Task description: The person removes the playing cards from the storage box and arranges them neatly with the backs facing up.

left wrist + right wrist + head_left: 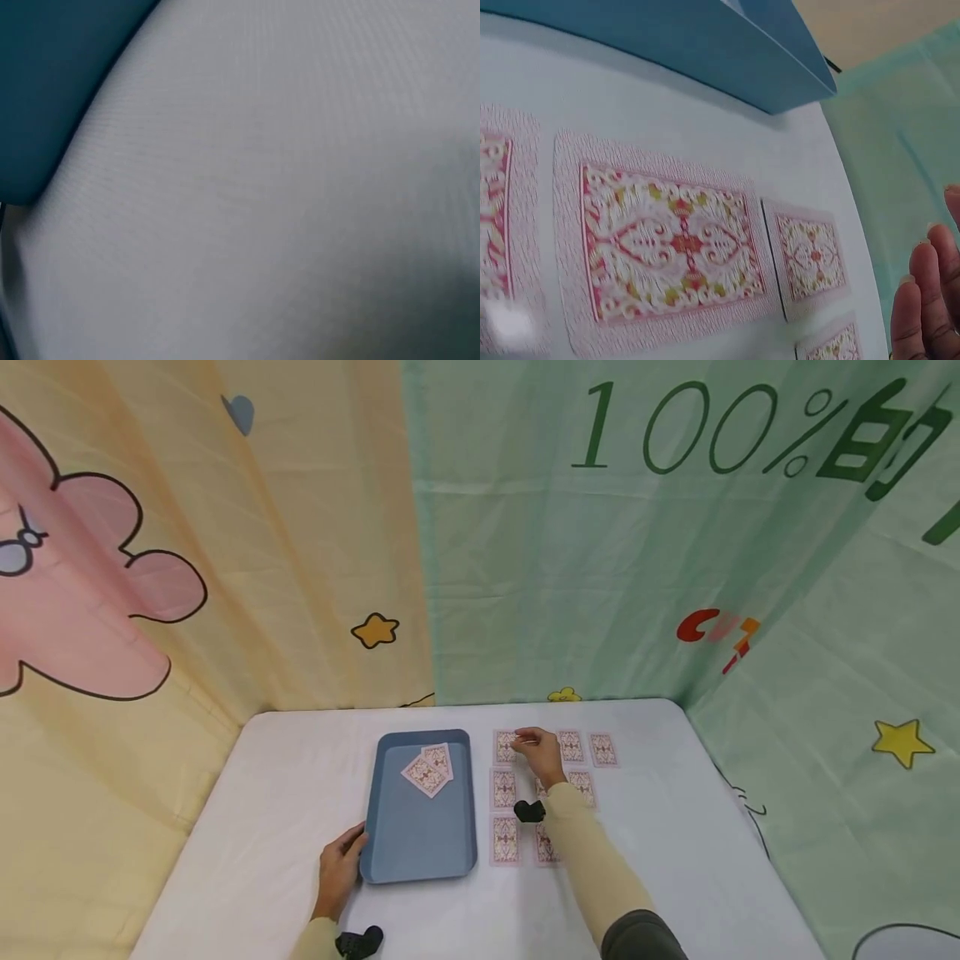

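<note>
My left hand (339, 872) holds the left side of a blue-grey tray (420, 856), fingertips at its rim. Two patterned playing cards (426, 775) lie overlapping, backs up, in the upper part of that tray. To its right, my right hand (540, 753) hovers over rows of playing cards, its fingertips overlapping the edge of the far-left card (503, 747) in the head view. From the right wrist, loosely bent fingers (922, 304) show beside a card (679, 244) with a red and gold back, nothing seen between them. The right hand and forearm partly hide some cards.
Several more cards lie face down, such as the nearest-left card (506, 841) and the far-right card (603, 749). A white cloth covers the table (262, 827). Printed curtains (510, 568) hang behind and at both sides.
</note>
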`<state>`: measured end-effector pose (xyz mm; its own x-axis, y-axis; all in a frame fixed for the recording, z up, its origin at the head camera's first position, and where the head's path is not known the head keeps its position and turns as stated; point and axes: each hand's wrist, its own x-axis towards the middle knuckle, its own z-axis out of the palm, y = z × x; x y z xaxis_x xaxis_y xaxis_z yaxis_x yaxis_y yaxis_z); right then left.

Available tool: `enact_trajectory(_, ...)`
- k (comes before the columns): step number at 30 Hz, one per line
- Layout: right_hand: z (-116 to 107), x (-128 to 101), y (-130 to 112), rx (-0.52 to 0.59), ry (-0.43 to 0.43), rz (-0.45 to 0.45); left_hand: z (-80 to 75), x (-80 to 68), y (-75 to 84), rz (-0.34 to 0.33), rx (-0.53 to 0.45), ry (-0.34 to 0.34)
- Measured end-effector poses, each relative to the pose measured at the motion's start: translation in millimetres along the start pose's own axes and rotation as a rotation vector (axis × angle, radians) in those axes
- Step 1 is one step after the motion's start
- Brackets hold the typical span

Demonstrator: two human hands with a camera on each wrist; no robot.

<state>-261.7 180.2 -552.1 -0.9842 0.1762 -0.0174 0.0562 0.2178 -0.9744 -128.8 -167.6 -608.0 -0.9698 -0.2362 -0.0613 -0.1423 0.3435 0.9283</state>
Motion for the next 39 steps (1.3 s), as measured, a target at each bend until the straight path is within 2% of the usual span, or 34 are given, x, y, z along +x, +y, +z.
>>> enact_trajectory(8,36.0,-10.9,-12.7,0.031,-0.104,-0.062,-0.4,3.8,-0.9,0.008,0.013,-0.008)
enact_trajectory(13,58.6,-10.8,-11.3,-0.03,-0.154,-0.098,-1.1,1.3,-0.5,0.008,0.02,-0.003)
enact_trajectory(18,75.8,-15.6,-14.9,-0.067,-0.211,-0.124,2.2,-2.2,-1.6,-0.014,-0.025,-0.025)
enact_trajectory(23,92.9,-20.6,-23.0,-0.097,-0.25,-0.104,1.6,-2.8,-2.3,-0.014,-0.055,-0.039)
enact_trajectory(31,121.6,-22.0,-24.6,-0.147,-0.312,-0.068,-4.9,-2.5,-2.9,0.0,-0.021,-0.026)
enact_trajectory(39,134.8,-19.2,-25.6,-0.2,-0.348,0.007,-1.9,-1.0,-5.7,-0.014,-0.035,-0.025)
